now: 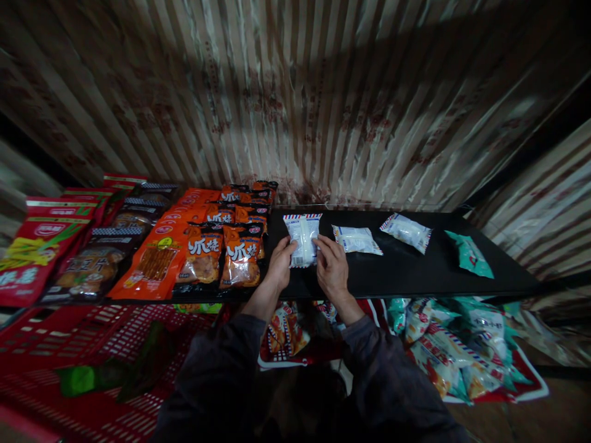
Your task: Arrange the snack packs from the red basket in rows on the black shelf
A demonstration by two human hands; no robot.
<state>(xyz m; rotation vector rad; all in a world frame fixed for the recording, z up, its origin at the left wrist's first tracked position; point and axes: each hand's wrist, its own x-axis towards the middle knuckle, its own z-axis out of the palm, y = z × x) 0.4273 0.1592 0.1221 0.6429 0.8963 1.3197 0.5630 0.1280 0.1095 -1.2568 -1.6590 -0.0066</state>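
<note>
Between my two hands is a small white snack bag [303, 237] with a red-and-blue striped edge, its back seam facing up. My left hand [281, 264] grips its left side with the thumb on top. On the other side, my right hand [333, 266] has its fingers on the bag's right edge. Both hands are over the black shelf [341, 277]. Just right of them a similar white bag [357, 240] lies flat. Farther right are another white bag [406, 232] and a teal bag [471, 253].
Orange and black snack packs [240, 255] stand in rows at left, beside brown packs [95, 261] and red packs [39, 252]. Below the shelf are a red basket [152, 344] holding a green item, and a basket [530, 369] heaped with bags. A striped curtain [295, 92] hangs behind.
</note>
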